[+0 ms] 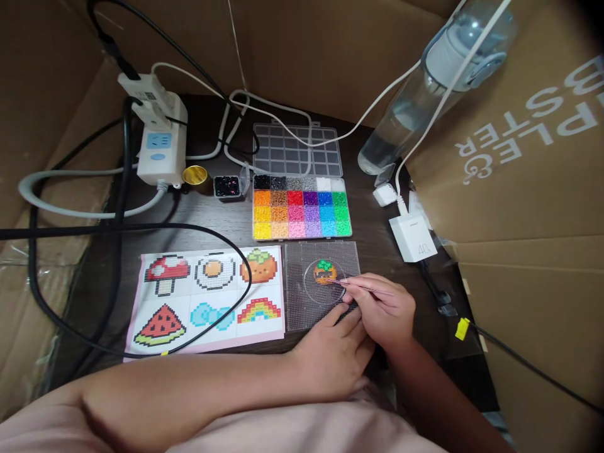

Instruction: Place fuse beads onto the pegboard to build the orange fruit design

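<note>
My right hand [387, 309] pinches a pair of thin pink tweezers [362, 287]. Their tips touch or hover just over the small orange and green bead figure [325, 272]; I cannot tell which. The figure sits on a clear pegboard [298, 304], inside a ring marked on it. My left hand [333, 349] lies with fingers stretched out over the board's lower right corner, partly under my right hand. To the left is a pattern sheet [184, 306] with pixel pictures, among them a mushroom, an egg, a watermelon and an orange fruit like the bead figure.
A sorted bead box [302, 207] with its clear lid open stands behind the board. Nearby are a small box of dark beads [227, 187] and a gold cup [195, 177]. A black cable [202, 228] crosses the sheet. A power strip [165, 157], water bottle [406, 119] and charger [412, 236] flank these.
</note>
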The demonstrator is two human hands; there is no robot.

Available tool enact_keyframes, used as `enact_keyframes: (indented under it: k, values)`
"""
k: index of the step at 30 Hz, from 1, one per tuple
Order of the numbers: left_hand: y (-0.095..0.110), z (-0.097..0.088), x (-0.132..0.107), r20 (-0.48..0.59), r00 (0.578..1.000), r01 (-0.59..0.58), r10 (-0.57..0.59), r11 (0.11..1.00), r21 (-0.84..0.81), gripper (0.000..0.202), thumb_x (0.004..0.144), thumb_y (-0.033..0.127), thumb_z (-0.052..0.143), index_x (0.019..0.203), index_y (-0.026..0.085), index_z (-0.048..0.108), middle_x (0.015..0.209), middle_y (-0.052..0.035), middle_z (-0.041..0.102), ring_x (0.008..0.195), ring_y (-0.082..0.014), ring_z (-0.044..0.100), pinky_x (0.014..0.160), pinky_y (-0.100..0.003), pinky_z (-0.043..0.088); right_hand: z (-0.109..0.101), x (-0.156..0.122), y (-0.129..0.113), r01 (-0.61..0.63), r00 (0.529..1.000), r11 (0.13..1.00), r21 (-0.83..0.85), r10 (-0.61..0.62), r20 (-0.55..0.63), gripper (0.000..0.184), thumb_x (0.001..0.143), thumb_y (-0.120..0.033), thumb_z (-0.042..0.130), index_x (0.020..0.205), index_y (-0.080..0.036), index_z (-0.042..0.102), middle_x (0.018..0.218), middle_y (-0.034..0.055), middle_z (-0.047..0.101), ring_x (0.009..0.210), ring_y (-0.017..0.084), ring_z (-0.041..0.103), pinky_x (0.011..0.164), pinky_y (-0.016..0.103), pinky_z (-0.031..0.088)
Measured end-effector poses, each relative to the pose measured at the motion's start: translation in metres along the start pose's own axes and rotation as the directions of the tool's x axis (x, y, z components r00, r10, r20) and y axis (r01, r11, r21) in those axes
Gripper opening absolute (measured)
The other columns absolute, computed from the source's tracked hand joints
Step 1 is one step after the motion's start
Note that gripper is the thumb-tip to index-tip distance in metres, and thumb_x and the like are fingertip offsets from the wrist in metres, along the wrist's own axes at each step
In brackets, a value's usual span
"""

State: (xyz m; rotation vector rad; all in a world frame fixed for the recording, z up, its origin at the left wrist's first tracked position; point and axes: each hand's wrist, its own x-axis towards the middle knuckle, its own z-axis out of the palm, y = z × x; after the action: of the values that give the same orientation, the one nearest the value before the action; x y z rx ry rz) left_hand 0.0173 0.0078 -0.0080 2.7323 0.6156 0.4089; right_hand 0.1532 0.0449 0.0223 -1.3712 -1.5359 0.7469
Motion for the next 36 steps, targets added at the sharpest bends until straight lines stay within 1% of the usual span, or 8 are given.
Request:
enact_keyframes:
  k: [8, 16, 23, 31, 36]
  values:
    - [-0.0004, 0.0006, 0.0008, -0.009, 1.000, 0.002, -0.002, 1.000, 0.005, 0.058, 0.090, 0.058, 0.060, 0.129, 0.014, 0.060, 0.135, -0.0129, 0.057, 0.136, -0.0348, 0.039, 0.118, -0.051, 0.015, 0.0000, -0.0021, 0.0039, -0.015, 1.000, 1.000, 0.011, 0.015, 0.002, 0.017, 0.084, -0.010, 0.065, 0.084, -0.020, 0.078, 0.064, 0.0014, 0.073, 0.057, 0.016, 0.069, 0.057, 0.028, 0.060]
    - [0.0005, 0.0020, 0.0000, -0.012, 1.000, 0.004, -0.004, 1.000, 0.008, 0.057, 0.091, 0.057, 0.058, 0.129, 0.014, 0.060, 0.134, -0.0130, 0.058, 0.135, -0.0338, 0.040, 0.117, -0.051, 0.018, 0.0007, -0.0025, 0.0047, -0.012, 1.000, 1.000, 0.004, 0.012, 0.010, 0.017, 0.084, -0.009, 0.065, 0.084, -0.019, 0.078, 0.064, 0.0009, 0.072, 0.058, 0.014, 0.069, 0.058, 0.027, 0.059]
    - [0.0012, 0.0030, -0.0001, -0.021, 1.000, 0.009, -0.009, 1.000, 0.004, 0.058, 0.089, 0.057, 0.061, 0.128, 0.014, 0.060, 0.137, -0.0142, 0.055, 0.136, -0.0339, 0.039, 0.117, -0.051, 0.020, 0.0014, -0.0014, 0.0021, -0.023, 1.000, 1.000, -0.014, 0.023, -0.009, 0.016, 0.084, -0.009, 0.066, 0.082, -0.019, 0.079, 0.063, 0.0013, 0.072, 0.056, 0.014, 0.069, 0.056, 0.025, 0.058]
    - [0.0009, 0.0021, -0.0005, -0.025, 1.000, 0.004, -0.004, 1.000, 0.000, 0.056, 0.089, 0.057, 0.061, 0.125, 0.014, 0.063, 0.133, -0.0137, 0.058, 0.133, -0.0341, 0.043, 0.116, -0.051, 0.022, 0.0015, -0.0020, 0.0035, -0.024, 1.000, 1.000, 0.000, 0.024, -0.010, 0.016, 0.084, -0.010, 0.065, 0.083, -0.020, 0.078, 0.063, 0.0007, 0.072, 0.057, 0.014, 0.069, 0.057, 0.026, 0.059]
    - [0.0011, 0.0021, 0.0002, -0.032, 0.999, 0.007, -0.007, 1.000, -0.002, 0.057, 0.089, 0.056, 0.062, 0.126, 0.013, 0.062, 0.133, -0.0132, 0.058, 0.132, -0.0337, 0.043, 0.116, -0.051, 0.022, 0.0009, -0.0018, 0.0022, -0.048, 0.999, 0.999, -0.012, 0.048, -0.005, 0.016, 0.084, -0.010, 0.065, 0.084, -0.020, 0.079, 0.064, 0.0015, 0.071, 0.057, 0.014, 0.068, 0.056, 0.026, 0.058]
